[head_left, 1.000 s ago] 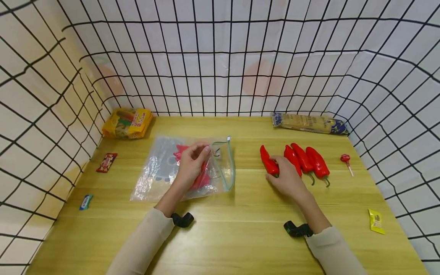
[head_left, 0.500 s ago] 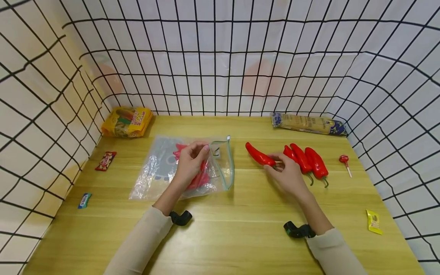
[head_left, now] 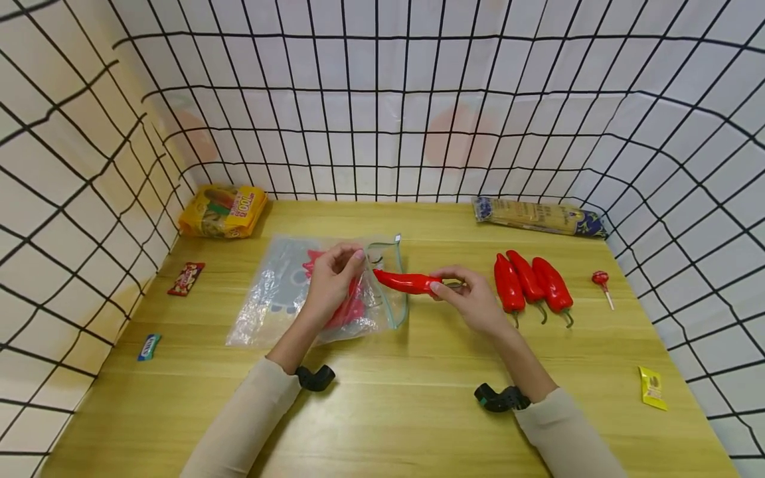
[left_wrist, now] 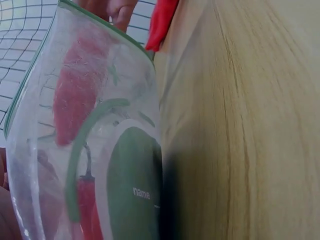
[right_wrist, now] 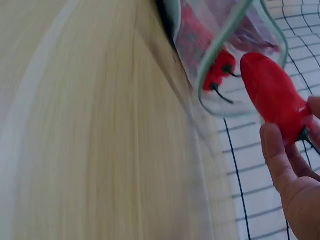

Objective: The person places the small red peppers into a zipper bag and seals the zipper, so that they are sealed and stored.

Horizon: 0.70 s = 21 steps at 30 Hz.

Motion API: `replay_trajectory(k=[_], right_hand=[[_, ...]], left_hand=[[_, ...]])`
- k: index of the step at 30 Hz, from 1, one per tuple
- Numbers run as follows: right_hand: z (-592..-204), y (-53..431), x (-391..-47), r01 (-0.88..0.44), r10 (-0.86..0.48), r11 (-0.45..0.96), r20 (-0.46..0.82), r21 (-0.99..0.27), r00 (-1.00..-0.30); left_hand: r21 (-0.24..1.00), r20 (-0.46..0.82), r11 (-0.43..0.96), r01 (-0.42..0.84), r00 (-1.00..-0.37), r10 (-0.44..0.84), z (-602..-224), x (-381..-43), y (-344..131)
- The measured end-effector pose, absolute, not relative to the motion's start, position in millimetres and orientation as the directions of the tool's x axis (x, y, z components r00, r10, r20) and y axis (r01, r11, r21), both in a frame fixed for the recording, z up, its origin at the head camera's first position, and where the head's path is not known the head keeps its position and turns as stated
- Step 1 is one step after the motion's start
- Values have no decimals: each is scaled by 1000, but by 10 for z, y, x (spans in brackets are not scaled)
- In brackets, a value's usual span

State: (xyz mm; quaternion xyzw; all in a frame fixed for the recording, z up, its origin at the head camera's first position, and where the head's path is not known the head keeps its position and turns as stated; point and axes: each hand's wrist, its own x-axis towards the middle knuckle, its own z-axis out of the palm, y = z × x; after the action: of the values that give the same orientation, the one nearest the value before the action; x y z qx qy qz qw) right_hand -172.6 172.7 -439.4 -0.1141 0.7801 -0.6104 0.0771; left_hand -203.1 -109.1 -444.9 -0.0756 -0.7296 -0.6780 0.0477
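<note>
A clear zip bag (head_left: 257, 315) with a green-edged mouth lies on the table, its opening facing right. My left hand (head_left: 331, 279) pinches the bag's upper layer near the mouth and holds it raised. Inside, red peppers (right_wrist: 220, 70) with dark stems show through the right wrist view. My right hand (head_left: 472, 299) grips a red chili pepper (head_left: 406, 282) by its stem end. The pepper's tip is at the bag's mouth in the head view. Three more red peppers (head_left: 532, 282) lie side by side to the right of that hand.
A yellow packet (head_left: 222, 212) stands back left, and a long noodle packet (head_left: 538, 216) lies back right. A red candy (head_left: 186, 279) and a blue one (head_left: 149, 347) are at left; a lollipop (head_left: 602, 285) and yellow sachet (head_left: 652, 388) at right. Black wire mesh (head_left: 388, 129) encloses the table.
My right hand has lifted a chili pepper from beside the others and carried it left to the bag's mouth. The left hand has kept its hold on the bag.
</note>
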Motion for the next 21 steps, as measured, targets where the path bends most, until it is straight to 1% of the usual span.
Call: replay_trajectory(k=[2,7,11,16,18,21], right_hand=[[-4421,1632,-1743,-80,-274,228,15,-971,-962],[-4497,1410,-1802,-68,-282,210,6,-975,-959],[-4538,1256,-1862,-78,-267,199,23,-977,-964],[-4570,1071,-1930,-78,-215,244,24,-967,-976],[-4576,1009,-1956,-74,-209,254,20,-964,-978],[-4581,960,-1977,-51,-226,224,-1,-973,-974]], left_hand=[[983,166,66,169,-985,53,-4364,-1984,-1083],[985,153,67,157,-987,57,-4285,-1962,-1076],[983,171,63,173,-984,42,-4374,-2007,-1073],[982,180,60,182,-983,26,-4403,-1999,-1058],[983,174,49,175,-984,19,-4408,-1997,-1048],[987,153,40,153,-988,11,-4416,-2000,-1029]])
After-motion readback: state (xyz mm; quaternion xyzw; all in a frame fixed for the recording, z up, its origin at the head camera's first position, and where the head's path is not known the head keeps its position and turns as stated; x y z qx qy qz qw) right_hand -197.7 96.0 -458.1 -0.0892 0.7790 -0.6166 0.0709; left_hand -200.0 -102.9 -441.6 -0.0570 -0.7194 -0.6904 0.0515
